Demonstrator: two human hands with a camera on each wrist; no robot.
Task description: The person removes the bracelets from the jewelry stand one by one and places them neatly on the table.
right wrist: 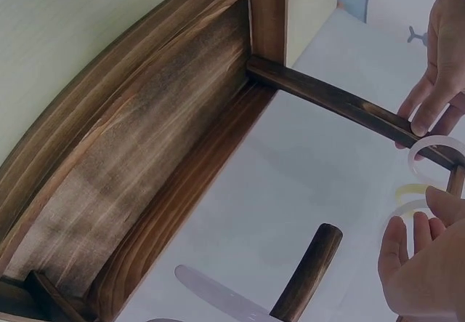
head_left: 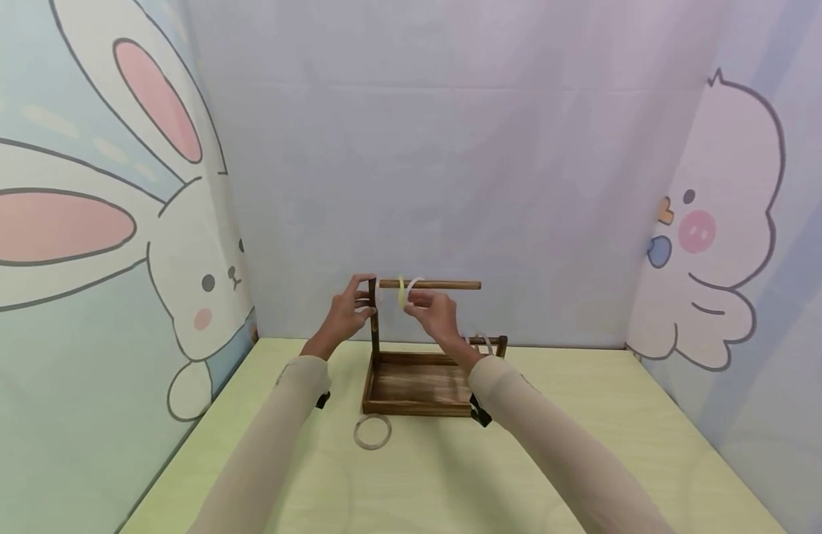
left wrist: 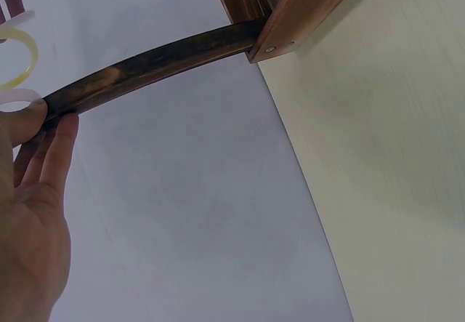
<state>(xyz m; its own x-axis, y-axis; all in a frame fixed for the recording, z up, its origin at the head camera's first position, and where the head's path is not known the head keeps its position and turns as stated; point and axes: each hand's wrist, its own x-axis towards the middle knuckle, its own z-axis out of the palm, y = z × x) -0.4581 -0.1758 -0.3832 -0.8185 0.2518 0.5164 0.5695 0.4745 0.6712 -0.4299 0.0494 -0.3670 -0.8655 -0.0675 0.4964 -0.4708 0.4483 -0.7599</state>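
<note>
My left hand (head_left: 344,320) grips the top of a dark wooden post (left wrist: 145,67), thumb on one side and fingers on the other. From that post a wooden bar (head_left: 454,285) runs to the right. A pale ring (right wrist: 421,146) hangs on it closest to the post, followed by a yellow ring (head_left: 402,285) and another whitish ring (head_left: 416,279). My right hand (head_left: 436,315) pinches the outer whitish ring below the bar, its fingertips right beside the yellow one. Part of that ring is hidden behind the fingers.
Below the bar is the stand's wooden tray (head_left: 418,408). A shorter bar (right wrist: 312,264) at its right carries clear rings (head_left: 488,343), partly covered by my right wrist. One loose ring (head_left: 373,448) lies on the pale table (head_left: 551,445) before the tray. A fabric wall (head_left: 451,148) stands behind.
</note>
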